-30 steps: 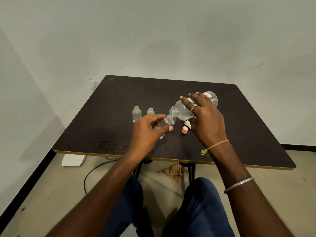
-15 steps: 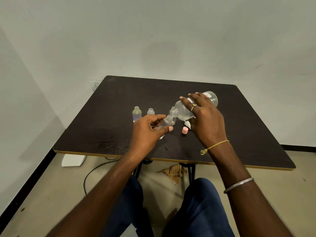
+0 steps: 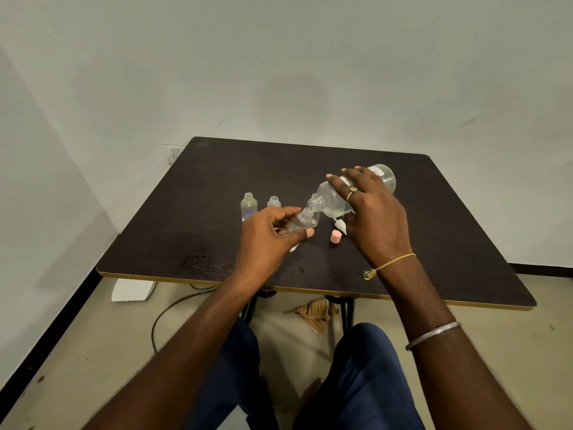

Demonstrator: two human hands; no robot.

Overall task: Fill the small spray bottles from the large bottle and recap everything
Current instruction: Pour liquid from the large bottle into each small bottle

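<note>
Left of centre on the dark table [image 3: 449, 243], a tall uncapped spray bottle [image 3: 248, 206] and a shorter uncapped bottle [image 3: 274, 201] stand upright, apart from the pour. The left hand [image 3: 266, 240] pinches a third small bottle [image 3: 302, 220], leaning its open neck toward the large bottle [image 3: 335, 200]. The right hand [image 3: 372, 218] grips that one from above, tipped mouth-down so liquid can cross. A white spray top [image 3: 340, 225] and a pink cap [image 3: 335, 236] lie just below, off for filling.
</note>
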